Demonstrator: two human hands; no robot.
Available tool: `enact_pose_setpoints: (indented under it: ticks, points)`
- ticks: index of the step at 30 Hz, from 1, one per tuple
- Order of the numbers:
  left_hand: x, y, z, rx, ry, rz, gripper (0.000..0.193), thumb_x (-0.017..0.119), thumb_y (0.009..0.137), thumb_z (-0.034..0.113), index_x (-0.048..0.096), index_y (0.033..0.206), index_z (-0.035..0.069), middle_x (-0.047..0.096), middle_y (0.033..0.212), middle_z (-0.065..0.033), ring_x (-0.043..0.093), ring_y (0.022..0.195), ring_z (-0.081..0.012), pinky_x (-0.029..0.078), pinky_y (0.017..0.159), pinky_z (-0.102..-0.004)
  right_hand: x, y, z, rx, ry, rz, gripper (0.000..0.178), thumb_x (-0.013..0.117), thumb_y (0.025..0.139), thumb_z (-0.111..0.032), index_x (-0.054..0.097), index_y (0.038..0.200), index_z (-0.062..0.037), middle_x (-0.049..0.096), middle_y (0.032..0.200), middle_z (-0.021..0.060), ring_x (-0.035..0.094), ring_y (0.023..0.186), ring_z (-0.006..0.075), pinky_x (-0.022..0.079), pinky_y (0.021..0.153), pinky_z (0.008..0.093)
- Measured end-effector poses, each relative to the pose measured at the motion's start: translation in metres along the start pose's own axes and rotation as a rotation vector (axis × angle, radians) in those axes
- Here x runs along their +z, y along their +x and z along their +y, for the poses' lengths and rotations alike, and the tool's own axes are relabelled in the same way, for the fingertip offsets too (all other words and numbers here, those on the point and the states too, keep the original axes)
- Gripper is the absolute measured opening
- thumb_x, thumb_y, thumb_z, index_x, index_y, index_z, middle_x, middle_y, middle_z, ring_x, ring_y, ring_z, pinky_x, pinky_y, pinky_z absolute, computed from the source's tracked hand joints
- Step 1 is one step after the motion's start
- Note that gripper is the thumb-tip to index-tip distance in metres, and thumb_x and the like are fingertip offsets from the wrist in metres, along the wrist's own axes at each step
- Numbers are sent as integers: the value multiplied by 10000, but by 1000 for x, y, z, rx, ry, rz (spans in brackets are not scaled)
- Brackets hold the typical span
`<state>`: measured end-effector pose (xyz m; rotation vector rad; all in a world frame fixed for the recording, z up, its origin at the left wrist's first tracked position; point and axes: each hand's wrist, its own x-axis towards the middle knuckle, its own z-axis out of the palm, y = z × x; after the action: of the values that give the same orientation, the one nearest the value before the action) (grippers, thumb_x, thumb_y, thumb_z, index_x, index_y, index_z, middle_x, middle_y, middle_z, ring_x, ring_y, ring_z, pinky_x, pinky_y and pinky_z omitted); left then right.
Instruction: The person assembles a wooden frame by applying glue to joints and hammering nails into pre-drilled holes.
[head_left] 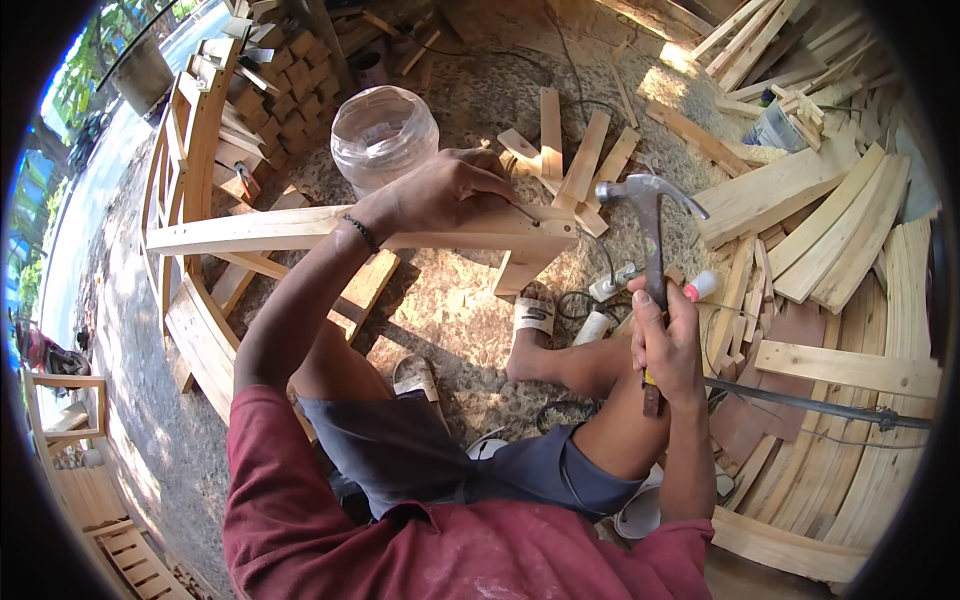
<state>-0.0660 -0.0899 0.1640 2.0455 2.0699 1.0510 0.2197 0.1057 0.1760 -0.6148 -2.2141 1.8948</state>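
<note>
My left hand [455, 190] reaches over a pale wooden beam [300, 228], fingers pinched on a thin dark nail [522, 213]. The nail's lower tip is at the beam's top face near its right end, by a dark hole or nail head. In my right hand [668, 345] is a claw hammer [652, 235], gripped by its handle and held upright, with the head raised to the right of the beam. The beam joins a curved wooden frame [205, 120] on the left. A short wooden block [522, 268] sits under its right end.
A clear plastic-wrapped round container [385, 140] stands behind the beam. Loose wood offcuts [585, 160] lie beyond it. Stacked curved planks [840, 240] and a bucket of scraps [775, 130] fill the right. Cables and a white-and-red bottle [700, 287] are near my right knee.
</note>
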Motion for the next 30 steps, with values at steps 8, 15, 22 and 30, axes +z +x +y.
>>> enact_pose_setpoints:
  ticks: [8,15,22,30]
  points:
    - [-4,0,-3,-68,-83,-48,140,691,863,56,742,992,75,666,929,-81,626,888,-239,487,805,-344,9,-1,-11,-142,-228,-15,221,575,976,-185,608,1041,24,573,702,44,539,639,88,437,568,286]
    - [-7,1,-3,-149,-167,-73,151,715,860,74,752,1005,79,675,928,-72,628,881,-196,480,803,-332,17,7,-28,-381,-479,-13,176,564,965,-146,579,1005,25,599,714,167,630,635,286,465,590,376]
    - [-9,2,-5,-230,-294,-122,152,722,860,81,747,1008,60,694,949,-71,651,891,-186,507,820,-312,21,13,-24,-286,-537,-63,171,559,964,-145,574,999,22,613,732,203,642,667,343,477,603,409]
    - [-9,-4,-3,-306,-317,-132,157,734,862,116,750,1005,55,701,941,-63,656,884,-159,517,785,-288,-5,14,-78,-436,-372,64,196,535,989,-157,605,1073,6,633,809,57,599,683,161,475,594,306]
